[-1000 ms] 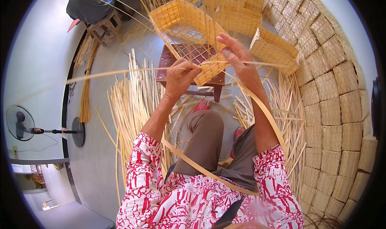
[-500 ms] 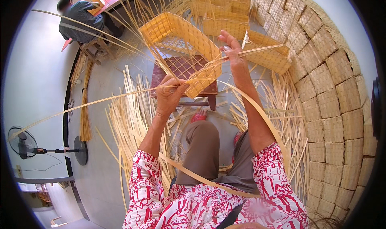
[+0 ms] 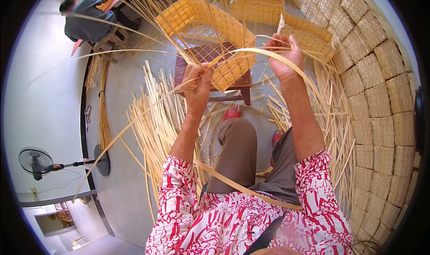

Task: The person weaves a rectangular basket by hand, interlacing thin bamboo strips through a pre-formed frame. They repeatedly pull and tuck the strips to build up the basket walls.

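A partly woven yellow bamboo basket (image 3: 233,73), with long loose strips rising from it, rests on a dark red wooden stool (image 3: 230,87). At its near left corner, my left hand (image 3: 197,82) pinches thin strips against the weave. My right hand (image 3: 284,58), to the right of the basket, has its fingers curled around narrow strips. A wide pale strip (image 3: 255,51) arches from the corner over to that side and passes behind my right forearm or beside it; its exact path is partly hidden.
Piles of cut strips (image 3: 152,138) lie either side of my legs. More yellow baskets (image 3: 304,33) stand behind. Stacked woven pieces (image 3: 376,138) line the right. A standing fan (image 3: 36,161) is at the left. A seated person (image 3: 89,22) works at the upper left.
My right hand has moved rightward from the basket, its fingers now more curled. The wide strip arches higher across the basket. The strip trailing leftward from my left hand now slopes more steeply down.
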`<state>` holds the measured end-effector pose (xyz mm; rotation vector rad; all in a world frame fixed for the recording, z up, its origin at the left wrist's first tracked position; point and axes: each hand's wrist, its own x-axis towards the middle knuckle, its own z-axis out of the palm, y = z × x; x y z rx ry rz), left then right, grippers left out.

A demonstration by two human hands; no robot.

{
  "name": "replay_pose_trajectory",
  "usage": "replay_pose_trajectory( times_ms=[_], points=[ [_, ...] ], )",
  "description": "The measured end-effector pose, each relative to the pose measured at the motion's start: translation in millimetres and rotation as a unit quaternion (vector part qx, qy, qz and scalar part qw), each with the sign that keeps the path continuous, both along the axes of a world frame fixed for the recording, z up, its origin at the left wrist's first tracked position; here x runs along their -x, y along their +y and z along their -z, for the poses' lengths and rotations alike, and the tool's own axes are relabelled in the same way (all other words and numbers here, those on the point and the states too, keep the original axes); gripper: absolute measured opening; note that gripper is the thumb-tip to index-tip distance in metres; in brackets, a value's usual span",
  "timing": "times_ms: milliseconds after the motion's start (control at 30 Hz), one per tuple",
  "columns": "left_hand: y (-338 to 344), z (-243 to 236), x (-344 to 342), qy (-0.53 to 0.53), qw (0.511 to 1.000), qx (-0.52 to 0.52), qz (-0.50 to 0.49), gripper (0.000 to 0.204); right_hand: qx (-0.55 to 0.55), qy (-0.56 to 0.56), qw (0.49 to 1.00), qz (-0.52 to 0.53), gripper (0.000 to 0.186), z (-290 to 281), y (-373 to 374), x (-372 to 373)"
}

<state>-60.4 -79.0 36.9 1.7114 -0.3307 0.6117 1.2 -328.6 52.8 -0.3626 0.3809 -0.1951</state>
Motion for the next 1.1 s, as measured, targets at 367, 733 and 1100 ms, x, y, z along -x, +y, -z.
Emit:
replay_pose_trajectory(
  times_ms=[367,733,1100],
  points=[
    [-3,9,-6,-0.015,0.994,-0.036,-0.099,0.006,-0.154,0.063,0.986,0.013,0.044,-4,-10,24],
    [-17,2,-9,-0.009,0.993,-0.031,-0.114,0.01,-0.165,-0.019,0.985,-0.036,0.055,18,-11,31],
    [59,-7,-13,0.087,0.986,-0.137,0.039,0.006,0.615,-0.33,0.714,-0.056,0.103,-27,0,41]
  ],
)
